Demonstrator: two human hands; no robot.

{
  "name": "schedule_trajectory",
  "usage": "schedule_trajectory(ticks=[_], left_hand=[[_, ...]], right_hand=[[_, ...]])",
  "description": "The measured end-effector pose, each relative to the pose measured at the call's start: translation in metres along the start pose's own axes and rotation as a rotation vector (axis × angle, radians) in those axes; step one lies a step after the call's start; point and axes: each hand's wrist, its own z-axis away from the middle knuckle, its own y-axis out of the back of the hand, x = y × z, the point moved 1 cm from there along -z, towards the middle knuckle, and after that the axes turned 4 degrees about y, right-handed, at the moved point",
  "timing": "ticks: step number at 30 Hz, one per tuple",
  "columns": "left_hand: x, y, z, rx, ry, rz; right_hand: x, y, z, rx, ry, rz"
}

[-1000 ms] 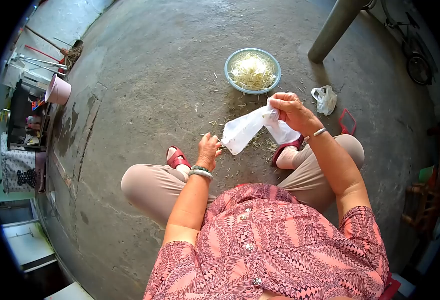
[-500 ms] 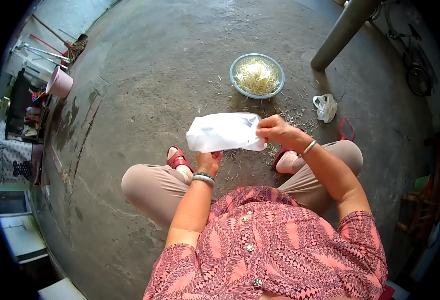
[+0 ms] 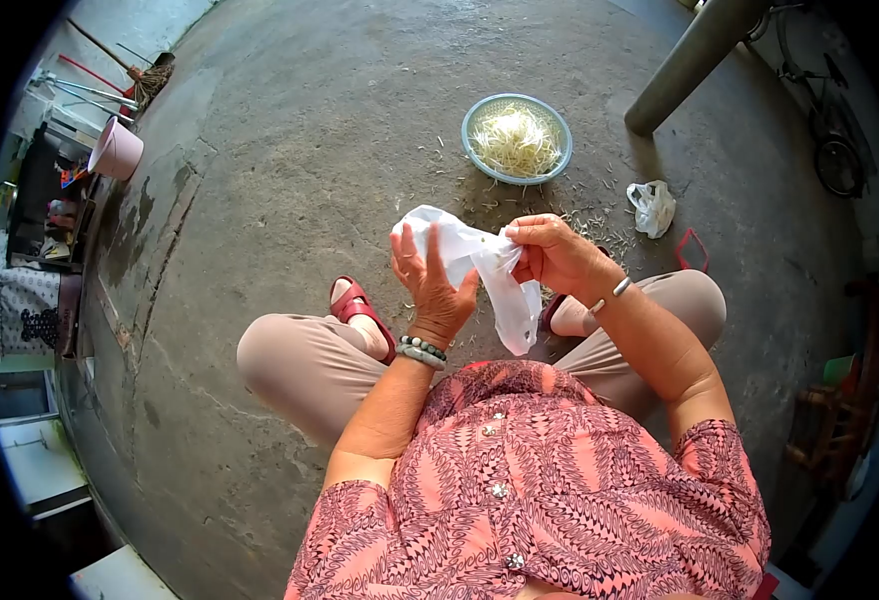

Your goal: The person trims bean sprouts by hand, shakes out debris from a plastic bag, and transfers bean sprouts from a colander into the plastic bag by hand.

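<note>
A white plastic bag (image 3: 510, 300) is bunched in the pinched fingers of my right hand (image 3: 562, 257), and its lower part hangs down toward my lap. My left hand (image 3: 438, 290) is open with its fingers spread, its back toward me, right against the bag's left part. Part of the bag shows beyond those fingers; whether the palm presses on it is hidden. Farther out on the floor, a light-blue colander (image 3: 473, 160) holds a heap of bean sprouts (image 3: 516, 140).
Sprout scraps (image 3: 600, 235) lie scattered on the concrete floor (image 3: 290, 170). To the right are a crumpled white bag (image 3: 652, 208), a red loop (image 3: 693, 250) and a round post (image 3: 695, 65). A pink bucket (image 3: 117, 150) and a broom (image 3: 150, 80) stand at the left.
The bag was stretched out flat between both hands; now it is gathered and hanging from my right hand. My left hand has come up from beneath it and spread its fingers.
</note>
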Motion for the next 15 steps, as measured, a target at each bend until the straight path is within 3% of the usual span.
schedule_trajectory(ticks=[3,4,5,7,8,9,10,13,15], left_hand=[[-0.016,-0.009,-0.001,-0.3,-0.121,-0.114],[-0.019,-0.015,-0.001,-0.295,0.01,-0.018],[-0.032,-0.019,-0.002,-0.3,0.261,0.245],[-0.065,-0.021,-0.003,-0.285,0.763,0.771],[-0.076,-0.022,-0.002,-0.18,0.774,0.984],[-0.065,-0.01,-0.01,-0.136,1.009,1.432],[-0.069,-0.009,-0.01,-0.087,1.014,1.495],[-0.073,-0.01,-0.009,-0.064,1.108,1.593],[-0.073,-0.017,-0.006,-0.09,1.151,1.56]], right_hand=[[-0.003,-0.015,-0.003,-0.016,0.071,-0.096],[-0.012,-0.022,-0.002,0.023,0.124,-0.089],[-0.017,-0.019,-0.002,0.11,0.183,0.053],[-0.024,-0.005,0.001,0.254,0.336,0.579],[-0.023,0.007,0.004,0.245,0.324,0.681],[-0.017,0.022,0.006,0.233,0.307,0.781],[-0.012,0.03,0.009,0.22,0.29,0.88],[0.009,0.028,0.024,0.217,0.283,1.729],[0.013,0.021,0.023,0.229,0.314,1.593]])
